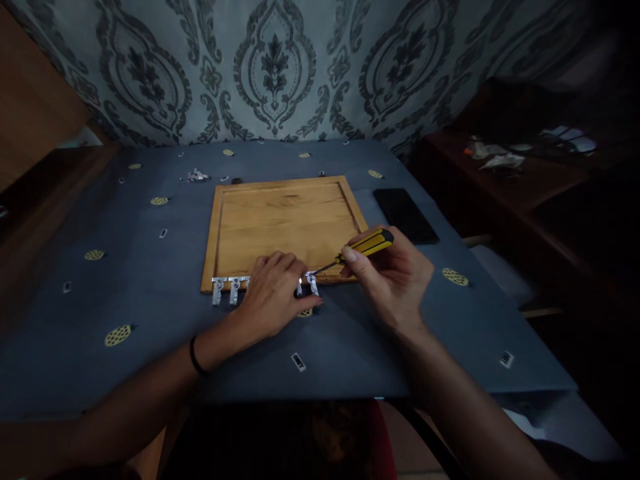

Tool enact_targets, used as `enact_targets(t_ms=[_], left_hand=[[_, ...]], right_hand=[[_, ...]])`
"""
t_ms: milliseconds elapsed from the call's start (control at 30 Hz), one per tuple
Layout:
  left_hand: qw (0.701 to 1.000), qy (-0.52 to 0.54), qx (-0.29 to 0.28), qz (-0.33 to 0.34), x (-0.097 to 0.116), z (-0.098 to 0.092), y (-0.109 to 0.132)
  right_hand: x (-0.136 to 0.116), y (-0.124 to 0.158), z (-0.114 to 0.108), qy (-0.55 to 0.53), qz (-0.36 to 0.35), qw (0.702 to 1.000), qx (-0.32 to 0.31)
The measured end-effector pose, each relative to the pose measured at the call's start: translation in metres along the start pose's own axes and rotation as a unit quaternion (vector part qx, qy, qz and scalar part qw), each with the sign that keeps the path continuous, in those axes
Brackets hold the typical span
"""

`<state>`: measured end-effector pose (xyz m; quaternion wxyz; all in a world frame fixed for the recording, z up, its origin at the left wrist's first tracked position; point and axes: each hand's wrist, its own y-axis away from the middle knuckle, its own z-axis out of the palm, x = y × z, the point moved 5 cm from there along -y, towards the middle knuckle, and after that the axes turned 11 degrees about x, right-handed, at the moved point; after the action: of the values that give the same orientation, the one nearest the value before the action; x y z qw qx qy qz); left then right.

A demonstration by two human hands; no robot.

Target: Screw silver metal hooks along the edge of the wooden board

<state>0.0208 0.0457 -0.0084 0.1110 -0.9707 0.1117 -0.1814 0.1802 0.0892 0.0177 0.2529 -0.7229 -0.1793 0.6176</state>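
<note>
A wooden panel (280, 223) with a raised frame lies flat on the table. Silver cabinet hinges (235, 291) line its near edge, some partly hidden by my left hand. My left hand (275, 290) is closed over that edge, fingers curled on the wood and thumb stretched beneath the right-hand hinge (313, 283), gripping around it. In my right hand (395, 277), closed in a pinch, is a yellow and black screwdriver (367, 244). It tilts down to the left, its tip at the top of the right-hand hinge.
Loose metal pieces (198, 175) lie beyond the panel's far left corner. A black phone (405, 215) rests to the right of the panel. The blue tablecloth (165, 280) has a pineapple print. A brown side table (520, 187) with clutter stands at right.
</note>
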Motion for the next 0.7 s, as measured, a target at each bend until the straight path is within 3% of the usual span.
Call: enact_targets(t_ms=[567, 700], left_hand=[[1.000, 0.003, -0.004, -0.002, 0.001, -0.001, 0.001], [1.000, 0.004, -0.011, -0.007, 0.001, -0.001, 0.000]], right_hand=[[-0.005, -0.004, 0.004, 0.020, -0.032, 0.999, -0.036], [-0.007, -0.007, 0.005, -0.019, 0.023, 0.997, -0.065]])
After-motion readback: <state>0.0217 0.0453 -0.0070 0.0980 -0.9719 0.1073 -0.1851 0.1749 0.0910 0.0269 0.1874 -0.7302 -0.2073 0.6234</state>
